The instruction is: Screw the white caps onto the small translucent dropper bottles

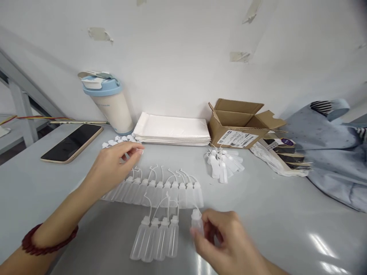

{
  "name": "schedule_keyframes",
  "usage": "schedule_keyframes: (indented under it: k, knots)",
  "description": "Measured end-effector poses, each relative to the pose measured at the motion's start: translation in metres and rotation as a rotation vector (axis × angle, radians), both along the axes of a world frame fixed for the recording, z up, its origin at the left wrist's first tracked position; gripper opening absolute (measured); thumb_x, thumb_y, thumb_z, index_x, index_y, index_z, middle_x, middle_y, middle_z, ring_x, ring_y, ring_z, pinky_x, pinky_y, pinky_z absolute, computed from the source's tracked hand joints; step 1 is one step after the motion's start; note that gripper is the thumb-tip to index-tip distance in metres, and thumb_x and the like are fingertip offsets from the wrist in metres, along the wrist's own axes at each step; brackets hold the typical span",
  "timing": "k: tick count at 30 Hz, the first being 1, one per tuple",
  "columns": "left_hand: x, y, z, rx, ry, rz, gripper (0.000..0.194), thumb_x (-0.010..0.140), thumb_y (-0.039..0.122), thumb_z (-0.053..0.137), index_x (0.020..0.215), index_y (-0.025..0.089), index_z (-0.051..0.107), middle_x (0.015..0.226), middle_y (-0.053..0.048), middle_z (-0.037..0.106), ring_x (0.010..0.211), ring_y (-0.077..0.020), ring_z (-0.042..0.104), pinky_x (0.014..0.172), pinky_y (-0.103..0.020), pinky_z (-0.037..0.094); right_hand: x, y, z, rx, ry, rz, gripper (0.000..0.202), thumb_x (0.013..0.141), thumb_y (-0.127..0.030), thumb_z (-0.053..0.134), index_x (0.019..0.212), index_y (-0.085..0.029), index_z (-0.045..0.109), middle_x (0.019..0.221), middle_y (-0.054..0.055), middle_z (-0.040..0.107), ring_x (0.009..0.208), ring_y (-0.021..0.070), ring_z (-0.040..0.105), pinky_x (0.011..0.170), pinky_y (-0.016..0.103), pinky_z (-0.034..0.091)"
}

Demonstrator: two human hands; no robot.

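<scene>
My right hand pinches a small translucent plastic bottle with a white strap at its top, upright just over the table. To its left, several similar bottles lie side by side in a short row, straps pointing away from me. Behind them runs a longer row of bottles, its left end partly hidden by my left arm. My left hand hovers above that end with thumb and finger closed on a small white piece. Beyond its knuckles sits a pile of small white pieces.
A stack of white envelopes lies by the wall, between a tumbler and an open cardboard box. Loose bottles are heaped before the box. A phone lies left; packaged items and blue cloth are right.
</scene>
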State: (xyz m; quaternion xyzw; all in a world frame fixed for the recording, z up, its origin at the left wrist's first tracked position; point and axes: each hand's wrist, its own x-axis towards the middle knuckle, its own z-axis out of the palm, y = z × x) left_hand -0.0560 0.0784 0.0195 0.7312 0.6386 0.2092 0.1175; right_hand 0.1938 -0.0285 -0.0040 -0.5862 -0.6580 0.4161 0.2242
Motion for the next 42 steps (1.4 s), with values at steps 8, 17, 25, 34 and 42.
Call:
schedule_keyframes:
  k: [8, 17, 25, 34, 42]
  knots:
    - [0.045, -0.042, -0.011, -0.154, -0.421, -0.388, 0.019, 0.092, 0.034, 0.049, 0.091, 0.026, 0.066, 0.083, 0.001, 0.068, 0.075, -0.0139, 0.063, 0.050, -0.017, 0.046, 0.006, 0.002, 0.004, -0.007, 0.398, -0.047, 0.023, 0.088, -0.037, 0.055, 0.085, -0.017, 0.064, 0.057, 0.002, 0.068, 0.053, 0.0155, 0.066, 0.055, 0.025, 0.051]
    - [0.066, -0.065, -0.016, -0.247, -0.634, -0.433, 0.016, 0.089, 0.022, 0.052, 0.090, 0.024, 0.068, 0.077, 0.001, 0.065, 0.068, -0.0123, 0.061, 0.051, -0.016, 0.047, 0.004, 0.001, -0.007, 0.014, 0.416, 0.109, 0.015, 0.086, -0.028, 0.062, 0.081, -0.014, 0.062, 0.049, -0.002, 0.061, 0.046, 0.0142, 0.067, 0.044, 0.017, 0.045]
    - [0.066, -0.067, -0.019, -0.265, -0.817, -0.431, 0.013, 0.084, 0.016, 0.058, 0.088, 0.023, 0.068, 0.081, 0.002, 0.068, 0.060, -0.0089, 0.061, 0.054, -0.016, 0.052, 0.004, 0.000, -0.016, 0.036, 0.399, 0.142, 0.014, 0.084, -0.026, 0.063, 0.088, -0.013, 0.067, 0.051, -0.002, 0.060, 0.046, 0.0129, 0.065, 0.041, 0.016, 0.040]
    - [0.058, -0.070, -0.017, -0.443, -1.020, -0.443, 0.017, 0.088, 0.021, 0.063, 0.097, 0.031, 0.074, 0.103, 0.000, 0.071, 0.080, -0.0135, 0.066, 0.069, -0.020, 0.057, 0.005, 0.000, -0.012, 0.102, 0.404, 0.132, 0.012, 0.084, -0.024, 0.064, 0.086, -0.012, 0.067, 0.051, -0.003, 0.057, 0.046, 0.0123, 0.065, 0.043, 0.017, 0.042]
    - [0.058, -0.063, -0.016, -0.638, -1.176, -0.359, 0.004, 0.083, 0.025, 0.071, 0.087, 0.027, 0.073, 0.090, 0.001, 0.069, 0.082, -0.0123, 0.063, 0.070, -0.016, 0.051, 0.008, -0.001, -0.013, 0.112, 0.402, 0.132, 0.016, 0.085, -0.025, 0.064, 0.094, -0.012, 0.067, 0.057, 0.000, 0.065, 0.048, 0.0133, 0.067, 0.046, 0.018, 0.046]
